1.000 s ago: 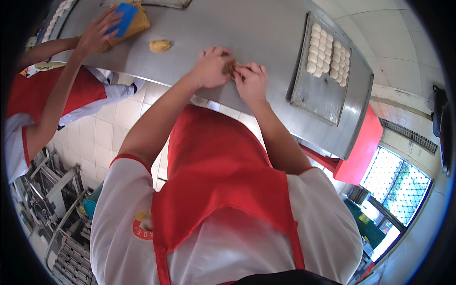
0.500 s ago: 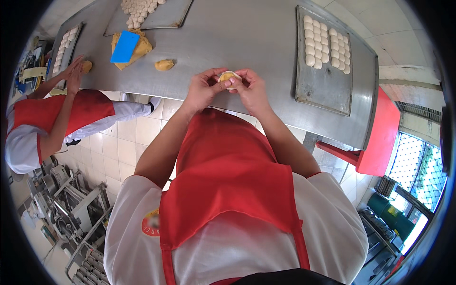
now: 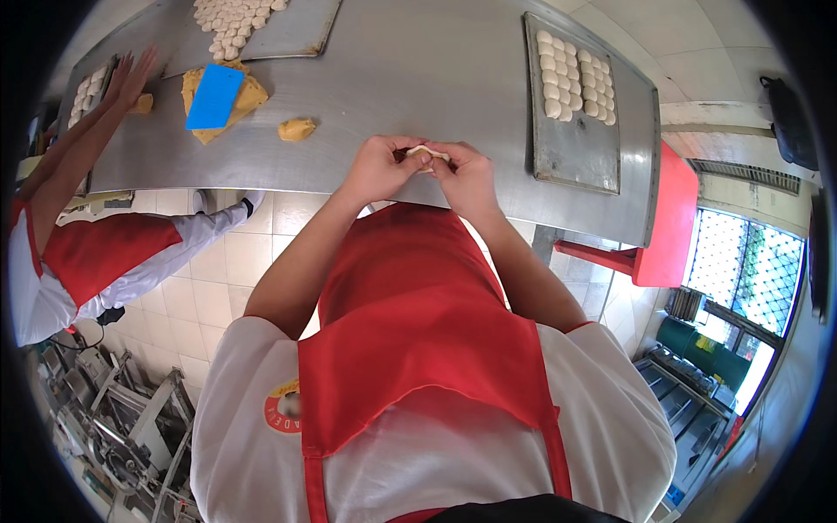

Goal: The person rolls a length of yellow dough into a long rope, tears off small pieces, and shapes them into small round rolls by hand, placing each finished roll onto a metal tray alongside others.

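Note:
Close to the table's near edge, my left hand (image 3: pixel 382 171) and my right hand (image 3: pixel 469 181) pinch a small round of white dough (image 3: pixel 439 154) between thumbs and fingers. Its pale rim is folded up around a yellowish filling, now mostly hidden by my fingertips. A lump of yellow filling (image 3: pixel 296 130) lies on the steel table left of my hands. Farther left, a larger slab of the same yellow filling (image 3: pixel 248 94) rests on the metal, with a blue dough scraper (image 3: pixel 214 98) on top.
On the right, a metal tray (image 3: pixel 577 162) holds rows of white dough balls (image 3: pixel 561 78). Another tray (image 3: pixel 305 26) at the back left carries many dough pieces (image 3: pixel 234 22). A co-worker's hands (image 3: pixel 131 78) reach over the table's left end, beside a further tray of dough balls (image 3: pixel 87 94).
The dough's edge has been drawn up over the yellow filling, and my fingers have closed in on it. The co-worker's arms have stretched farther out across the table.

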`<state>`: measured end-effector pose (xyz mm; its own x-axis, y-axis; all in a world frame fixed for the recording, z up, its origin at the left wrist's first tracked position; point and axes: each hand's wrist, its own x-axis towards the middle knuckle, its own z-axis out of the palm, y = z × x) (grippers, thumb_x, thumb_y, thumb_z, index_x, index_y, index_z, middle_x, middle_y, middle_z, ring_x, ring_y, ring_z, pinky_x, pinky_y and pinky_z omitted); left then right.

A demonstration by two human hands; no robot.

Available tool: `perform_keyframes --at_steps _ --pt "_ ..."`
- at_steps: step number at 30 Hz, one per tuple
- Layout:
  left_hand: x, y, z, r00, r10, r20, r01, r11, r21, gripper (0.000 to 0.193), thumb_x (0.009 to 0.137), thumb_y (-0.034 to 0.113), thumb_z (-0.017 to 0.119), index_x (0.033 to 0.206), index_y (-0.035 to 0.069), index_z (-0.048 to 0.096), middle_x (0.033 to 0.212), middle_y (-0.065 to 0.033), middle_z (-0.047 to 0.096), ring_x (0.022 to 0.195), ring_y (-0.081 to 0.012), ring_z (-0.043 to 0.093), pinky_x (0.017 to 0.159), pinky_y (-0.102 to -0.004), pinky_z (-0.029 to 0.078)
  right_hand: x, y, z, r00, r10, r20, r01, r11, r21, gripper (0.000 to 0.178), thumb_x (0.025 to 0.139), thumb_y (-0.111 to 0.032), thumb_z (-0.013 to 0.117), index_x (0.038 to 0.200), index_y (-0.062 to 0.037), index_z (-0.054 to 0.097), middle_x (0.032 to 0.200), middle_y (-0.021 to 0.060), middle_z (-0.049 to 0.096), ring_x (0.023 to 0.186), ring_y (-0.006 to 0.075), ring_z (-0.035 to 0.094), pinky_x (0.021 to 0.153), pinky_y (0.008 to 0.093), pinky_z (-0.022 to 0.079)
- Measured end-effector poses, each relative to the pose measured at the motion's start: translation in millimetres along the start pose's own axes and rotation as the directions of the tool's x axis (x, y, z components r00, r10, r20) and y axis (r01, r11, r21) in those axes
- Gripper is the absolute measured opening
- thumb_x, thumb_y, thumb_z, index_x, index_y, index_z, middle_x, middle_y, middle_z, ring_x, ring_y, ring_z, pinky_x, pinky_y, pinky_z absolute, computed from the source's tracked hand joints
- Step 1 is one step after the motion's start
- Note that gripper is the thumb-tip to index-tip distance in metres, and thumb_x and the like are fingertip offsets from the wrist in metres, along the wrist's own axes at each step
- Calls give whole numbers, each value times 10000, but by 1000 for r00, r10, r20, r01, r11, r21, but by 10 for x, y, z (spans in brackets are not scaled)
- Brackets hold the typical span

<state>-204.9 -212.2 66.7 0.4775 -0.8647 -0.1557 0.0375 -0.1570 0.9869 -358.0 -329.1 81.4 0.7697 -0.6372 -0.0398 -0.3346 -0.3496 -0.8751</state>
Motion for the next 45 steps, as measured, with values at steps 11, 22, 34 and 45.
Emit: perform_keyframes --at_steps 11,22,34,45 --pt "106 76 -72 971 3 237 -3 1000 -1 248 998 214 796 1193 61 816 1066 -31 655 998 -119 659 813 -304 567 59 189 -305 993 99 70 -114 958 265 323 903 -137 863 1208 -54 796 993 81 666 859 155 640 775 303 540" --pt "249 -307 164 935 345 76 -282 600 749 450 908 13 723 1355 53 706 1251 -178 657 1122 -322 699 939 -422 604 186 472 460 984 -32 -174 3 986 -166 478 894 19 671 1365 -60 693 1201 208 647 1028 390 693 894 452 585" --pt "38 -196 35 996 50 77 -76 921 383 565 985 -37 591 1541 -1 501 1422 -234 658 1308 -360 659 1059 -408 564 189 453 165 980 -194 52 199 915 -352 413 887 21 641 1295 -33 674 1361 227 555 1189 424 593 989 503 527" --pt "165 -483 -184 896 168 -410 -91 975 201 310 1014 45 606 1306 -34 674 1297 -227 704 1173 -323 729 966 -383 590 1045 385 660 912 -396 -107 212 680 -702 340 1015 -405 674 1171 -109 730 1299 124 623 1188 381 575 1003 542 437"
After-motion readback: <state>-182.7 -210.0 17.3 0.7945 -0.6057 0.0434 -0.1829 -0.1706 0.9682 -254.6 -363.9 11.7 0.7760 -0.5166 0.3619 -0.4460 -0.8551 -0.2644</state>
